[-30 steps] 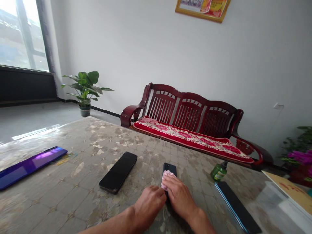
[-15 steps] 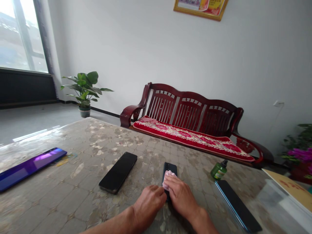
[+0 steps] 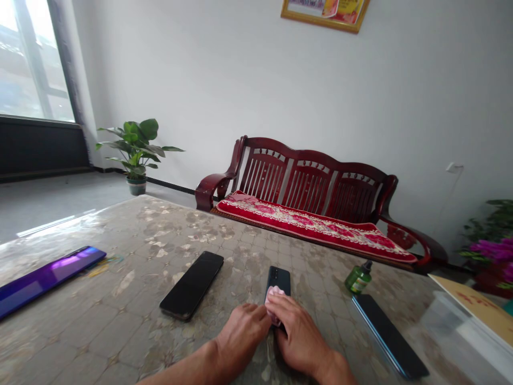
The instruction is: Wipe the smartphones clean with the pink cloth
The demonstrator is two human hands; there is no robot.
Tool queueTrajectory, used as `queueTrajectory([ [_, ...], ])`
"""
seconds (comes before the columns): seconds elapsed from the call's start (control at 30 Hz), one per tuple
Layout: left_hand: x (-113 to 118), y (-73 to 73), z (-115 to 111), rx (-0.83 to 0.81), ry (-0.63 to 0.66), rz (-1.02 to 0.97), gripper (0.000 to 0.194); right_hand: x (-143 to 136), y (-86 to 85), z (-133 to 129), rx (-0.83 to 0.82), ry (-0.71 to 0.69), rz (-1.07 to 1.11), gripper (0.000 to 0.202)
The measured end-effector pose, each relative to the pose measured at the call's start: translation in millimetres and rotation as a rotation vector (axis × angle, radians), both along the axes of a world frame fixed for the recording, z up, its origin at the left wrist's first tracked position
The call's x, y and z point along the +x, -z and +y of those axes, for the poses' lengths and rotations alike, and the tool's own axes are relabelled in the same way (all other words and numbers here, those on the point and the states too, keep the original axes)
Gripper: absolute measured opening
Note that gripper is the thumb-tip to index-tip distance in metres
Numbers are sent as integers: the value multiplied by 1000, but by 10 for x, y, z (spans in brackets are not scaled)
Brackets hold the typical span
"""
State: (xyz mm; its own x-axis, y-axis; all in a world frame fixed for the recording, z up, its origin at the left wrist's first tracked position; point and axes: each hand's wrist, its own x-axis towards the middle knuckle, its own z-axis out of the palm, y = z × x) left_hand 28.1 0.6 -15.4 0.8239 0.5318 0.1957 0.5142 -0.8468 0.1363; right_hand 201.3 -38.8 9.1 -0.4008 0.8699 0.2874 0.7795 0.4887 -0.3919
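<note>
A dark smartphone (image 3: 280,276) lies on the table in front of me, its camera lenses facing up at the far end. My right hand (image 3: 298,331) is closed over a crumpled pink cloth (image 3: 276,291) and presses it onto the back of this phone. At the phone's left near edge is my left hand (image 3: 246,329), fingers curled against it; its fingertips are partly hidden. The lower part of the phone is covered by both hands and the cloth.
Left of my hands lie a black phone (image 3: 192,286) and a blue-purple phone (image 3: 50,280). To the right are a green spray bottle (image 3: 358,278), another dark phone (image 3: 388,334) and a clear plastic box (image 3: 457,331). A red wooden bench (image 3: 308,184) stands beyond the table (image 3: 132,321).
My right hand and the pink cloth have slid down the phone toward me, uncovering more of its camera end. My left hand stays at the phone's edge. The view has shifted slightly.
</note>
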Motion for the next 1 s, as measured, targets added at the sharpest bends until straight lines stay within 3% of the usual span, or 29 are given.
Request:
queueTrajectory([
  [0.1,-8,-16,5,-18,-8,10,8,52,13,-34,-29,0,74,56],
  [0.3,-11,35,30,-3,-29,10,12,124,131,24,-97,239,449,22],
  [0.4,-15,42,30,-3,-33,16,12,111,143,85,-176,397,834,32],
  [0.47,-17,41,29,-4,-31,27,11,99,137,128,-249,424,1106,43],
  [0.53,-18,42,30,-7,-33,33,10,104,142,171,-292,423,1223,51],
  [0.8,-17,108,44,16,-24,-9,10,297,318,269,-87,532,699,46],
  [1.0,-8,129,42,17,-12,-27,7,246,272,167,117,492,269,35],
])
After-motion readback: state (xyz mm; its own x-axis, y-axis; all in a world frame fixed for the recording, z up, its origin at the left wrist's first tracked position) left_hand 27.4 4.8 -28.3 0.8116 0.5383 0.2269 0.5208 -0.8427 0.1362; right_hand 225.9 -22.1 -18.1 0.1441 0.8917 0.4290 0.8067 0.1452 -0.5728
